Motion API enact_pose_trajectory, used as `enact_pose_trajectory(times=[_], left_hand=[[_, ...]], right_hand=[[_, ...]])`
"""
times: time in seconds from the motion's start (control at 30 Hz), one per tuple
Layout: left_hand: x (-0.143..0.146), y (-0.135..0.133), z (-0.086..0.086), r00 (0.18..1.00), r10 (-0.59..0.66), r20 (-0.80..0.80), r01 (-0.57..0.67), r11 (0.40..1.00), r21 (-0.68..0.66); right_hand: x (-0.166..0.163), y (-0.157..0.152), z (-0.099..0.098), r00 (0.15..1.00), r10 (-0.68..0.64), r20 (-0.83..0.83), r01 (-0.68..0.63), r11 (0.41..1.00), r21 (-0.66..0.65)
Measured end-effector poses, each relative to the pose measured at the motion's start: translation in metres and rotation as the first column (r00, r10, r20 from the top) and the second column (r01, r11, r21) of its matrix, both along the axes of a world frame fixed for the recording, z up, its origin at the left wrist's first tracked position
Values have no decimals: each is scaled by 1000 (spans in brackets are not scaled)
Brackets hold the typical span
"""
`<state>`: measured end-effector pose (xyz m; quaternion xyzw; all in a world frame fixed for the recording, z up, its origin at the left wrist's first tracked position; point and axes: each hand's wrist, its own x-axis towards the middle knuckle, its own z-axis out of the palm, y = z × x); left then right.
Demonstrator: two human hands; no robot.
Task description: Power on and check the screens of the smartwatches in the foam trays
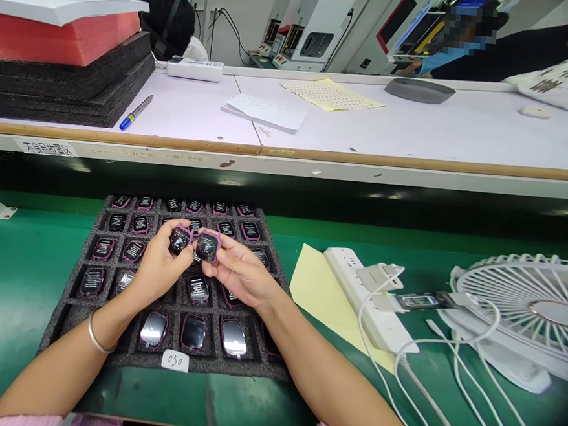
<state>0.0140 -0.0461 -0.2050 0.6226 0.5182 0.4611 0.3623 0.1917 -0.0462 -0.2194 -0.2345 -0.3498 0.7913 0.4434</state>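
While both forearms reach in from the bottom edge, head view: left hand [161, 263] closed, thumb and fingers pinching a dark-faced smartwatch body [180, 239] with purple casing. Right hand [241, 268] likewise closed, gripping a second watch body [208, 246] by its edges, screen up. The two sit side by side above the middle of a black foam tray [227, 367]; can't tell whether they touch. Silver bangle [94, 333] on left wrist, pink sleeves at bottom.

Tray lies on a green bench [8, 323], compartments holding more purple-edged watches; many screens show white text, too small to read. Nearest row: three watches [193, 332] with shiny screens. White label [175, 360] reading "030" at tray's near edge.

Right of tray: yellow paper [310, 286], white power strip [350, 276] partly over it, plugged-in adapter [381, 276], white cables, white fan [544, 309].

Shelf [183, 118] beyond: red and black foam stack [79, 85] at left, blue-capped pen [136, 112] just beside it, white box [195, 69], papers [266, 112], yellow sheet [334, 94], grey dish [419, 91]. Dark-haired person [162, 13] behind shelf, white machines [321, 30] further back.
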Motion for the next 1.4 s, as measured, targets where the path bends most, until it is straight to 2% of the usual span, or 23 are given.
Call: enact_pose_trajectory(times=[0.3,0.9,1.2,1.4], left_hand=[[0,-2,6,999,-20,-25,20,999,-25],[-2,-1,6,998,-61,-24,61,998,-4],[-2,-3,8,998,-59,-26,58,998,-10],[-3,-5,11,997,-8,-74,8,1000,-5]], right_hand=[[1,0,-1,1000,10,-14,-10,1000,22],[1,-2,3,1000,8,9,-8,1000,25],[1,-2,4,1000,-9,11,8,999,31],[2,-2,5,999,-30,20,29,999,31]])
